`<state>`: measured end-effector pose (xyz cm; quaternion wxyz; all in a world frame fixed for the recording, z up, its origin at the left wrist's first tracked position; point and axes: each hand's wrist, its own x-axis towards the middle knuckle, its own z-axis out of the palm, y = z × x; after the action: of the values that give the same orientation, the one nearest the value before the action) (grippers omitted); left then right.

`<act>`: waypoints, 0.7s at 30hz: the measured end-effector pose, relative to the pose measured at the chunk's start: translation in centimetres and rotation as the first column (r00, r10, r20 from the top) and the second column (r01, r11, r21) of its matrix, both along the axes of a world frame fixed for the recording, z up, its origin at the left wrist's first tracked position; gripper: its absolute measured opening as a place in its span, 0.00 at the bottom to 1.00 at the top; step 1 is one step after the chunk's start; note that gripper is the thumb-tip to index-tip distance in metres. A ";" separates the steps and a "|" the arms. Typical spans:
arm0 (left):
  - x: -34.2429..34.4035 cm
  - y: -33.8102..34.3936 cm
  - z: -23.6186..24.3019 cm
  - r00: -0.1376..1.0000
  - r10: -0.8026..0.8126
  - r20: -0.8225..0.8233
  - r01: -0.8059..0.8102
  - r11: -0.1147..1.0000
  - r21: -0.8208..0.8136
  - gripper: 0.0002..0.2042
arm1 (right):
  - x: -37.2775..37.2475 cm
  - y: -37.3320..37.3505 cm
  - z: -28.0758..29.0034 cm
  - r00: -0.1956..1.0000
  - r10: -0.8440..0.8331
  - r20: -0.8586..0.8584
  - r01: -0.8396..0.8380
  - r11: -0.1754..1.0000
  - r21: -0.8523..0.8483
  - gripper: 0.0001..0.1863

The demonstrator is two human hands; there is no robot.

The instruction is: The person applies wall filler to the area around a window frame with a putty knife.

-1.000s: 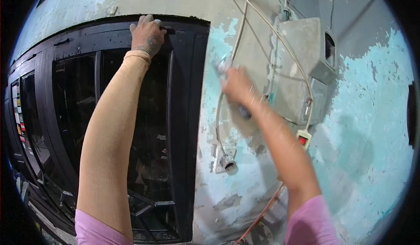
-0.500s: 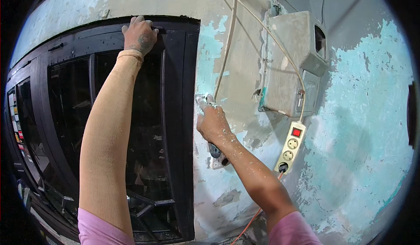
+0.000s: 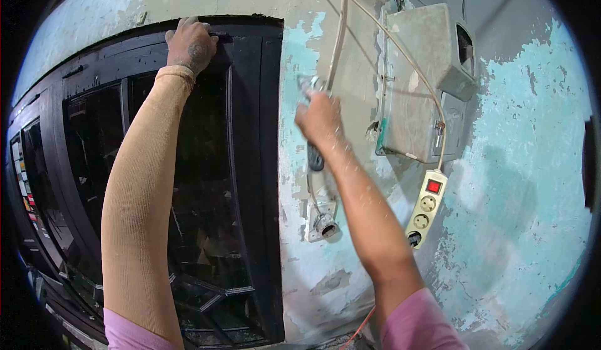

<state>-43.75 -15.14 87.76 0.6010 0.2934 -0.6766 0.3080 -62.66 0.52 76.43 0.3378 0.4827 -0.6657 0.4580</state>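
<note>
My left hand (image 3: 191,42) grips the top of the dark wooden door frame (image 3: 253,75) with its fingers hooked over the edge; a tan knitted sleeve covers that forearm. My right hand (image 3: 319,115) is closed on a scraper (image 3: 316,159) with a dark handle, its metal blade raised against the patchy turquoise and grey wall just right of the frame. The hand and blade are slightly blurred. Pale flakes speckle my right forearm. A cable (image 3: 335,50) runs down the wall beside the blade to a wall outlet (image 3: 316,222) below my hand.
A grimy meter box (image 3: 413,68) is fixed to the wall at the right. A cream power strip (image 3: 426,206) with a red switch hangs beneath it on a cord, with an orange cord lower down. Dark glass-paned door panels (image 3: 94,137) stretch leftward. Peeling turquoise wall (image 3: 513,193) continues at the right.
My right hand and scraper swept down the wall by half a second ago and are now back higher up. My left hand stays on the frame top while the view shifts slightly.
</note>
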 end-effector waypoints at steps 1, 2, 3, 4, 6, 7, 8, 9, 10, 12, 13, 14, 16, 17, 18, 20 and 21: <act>-0.1 0.1 0.0 1.000 -0.013 0.003 0.012 1.000 0.016 0.14 | -0.6 0.2 1.2 0.999 -0.012 -0.040 0.009 0.997 -0.071 0.24; -0.1 0.1 0.1 1.000 -0.026 0.006 0.026 0.999 0.032 0.14 | -0.8 0.2 1.2 0.999 -0.013 -0.037 0.010 0.997 -0.072 0.24; 0.0 0.0 0.0 1.000 -0.022 0.005 0.022 0.999 0.038 0.14 | -0.5 0.3 1.1 0.999 -0.010 -0.046 0.008 0.999 -0.043 0.24; 0.1 -0.2 0.0 1.000 -0.009 -0.001 0.009 0.999 0.031 0.14 | -0.3 0.4 1.0 0.998 -0.008 -0.056 0.007 1.000 -0.015 0.24; 0.2 -0.2 0.1 1.000 0.001 -0.015 0.000 1.000 0.024 0.13 | 0.4 -0.1 -3.7 0.991 0.007 -0.134 0.002 0.997 0.071 0.26; 0.5 -0.4 -0.1 1.000 0.008 -0.021 -0.007 0.999 0.043 0.13 | 0.6 -0.7 -5.4 0.996 0.021 -0.081 -0.010 0.992 0.124 0.27; 0.4 -0.5 0.1 1.000 0.002 -0.023 -0.001 0.999 0.052 0.13 | 0.5 -1.0 -6.1 1.000 0.017 -0.025 -0.012 0.986 0.168 0.28; 0.1 -0.3 0.2 1.000 -0.005 -0.024 0.006 0.999 0.044 0.13 | 0.1 -1.1 -5.6 1.000 0.010 -0.026 -0.005 0.987 0.161 0.28; -0.1 -0.1 0.3 1.000 -0.007 -0.008 0.008 0.998 0.060 0.13 | -0.5 -1.2 -4.8 0.988 -0.014 -0.156 0.016 1.000 0.016 0.27; 0.1 -0.1 0.4 1.000 0.005 0.008 -0.006 0.997 0.080 0.13 | -0.6 -1.0 -1.7 0.988 -0.010 -0.157 0.001 0.999 -0.054 0.26; 0.4 -0.5 0.3 1.000 0.020 0.008 -0.020 0.998 0.065 0.13 | -0.1 -0.6 0.7 0.999 0.029 -0.032 -0.028 0.999 0.028 0.24; 0.1 -0.4 0.4 1.000 0.016 0.011 -0.017 0.999 0.041 0.12 | -0.7 -0.2 2.1 0.995 0.021 -0.093 -0.022 1.000 -0.010 0.23; 0.1 -0.6 0.0 0.999 0.034 -0.021 -0.034 0.999 -0.010 0.10 | -1.4 -0.3 4.1 0.987 0.032 -0.157 -0.040 0.998 -0.045 0.22; 0.2 -0.7 0.0 0.999 0.038 -0.031 -0.038 0.999 -0.008 0.10 | -1.6 -0.5 4.6 0.980 0.005 -0.198 -0.018 0.998 -0.062 0.21; 0.2 -0.7 0.1 0.999 0.036 -0.041 -0.037 0.999 -0.012 0.10 | -1.9 -0.6 5.5 0.971 -0.029 -0.237 0.008 0.996 -0.087 0.21; 0.2 -0.3 0.3 0.999 0.034 -0.026 -0.034 0.999 0.002 0.12 | -3.2 -0.1 8.9 0.944 -0.114 -0.308 0.109 0.994 -0.033 0.22; 0.5 -0.2 0.2 1.000 0.028 -0.006 -0.028 0.999 0.019 0.15 | -3.4 0.2 11.0 0.936 -0.125 -0.328 0.116 0.992 -0.045 0.21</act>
<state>-43.23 -15.32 87.99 0.5958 0.3095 -0.6736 0.3089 -66.04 0.69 87.40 0.4778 0.5067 -0.6224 0.3573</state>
